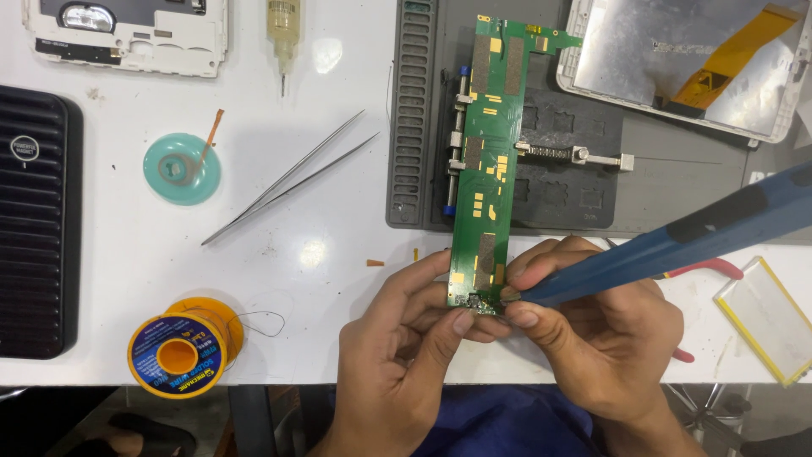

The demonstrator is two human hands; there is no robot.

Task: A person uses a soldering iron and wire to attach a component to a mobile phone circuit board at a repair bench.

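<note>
A long green circuit board [491, 144] lies clamped on a dark grey work mat [412, 118], its near end hanging over the white table. My left hand [404, 355] pinches the board's near end, thumb beside a small connector. My right hand [592, 338] holds a blue soldering iron [677, 245] like a pen, its tip touching the board's bottom edge right next to my left thumb.
Steel tweezers [292, 176] lie left of the mat. A solder spool [179, 347] sits near the table's front edge, a teal wick reel [180, 169] farther back. A white tablet frame [127, 34], a syringe [283, 30], a screen assembly [685, 59] and red-handled pliers [710, 269] are around.
</note>
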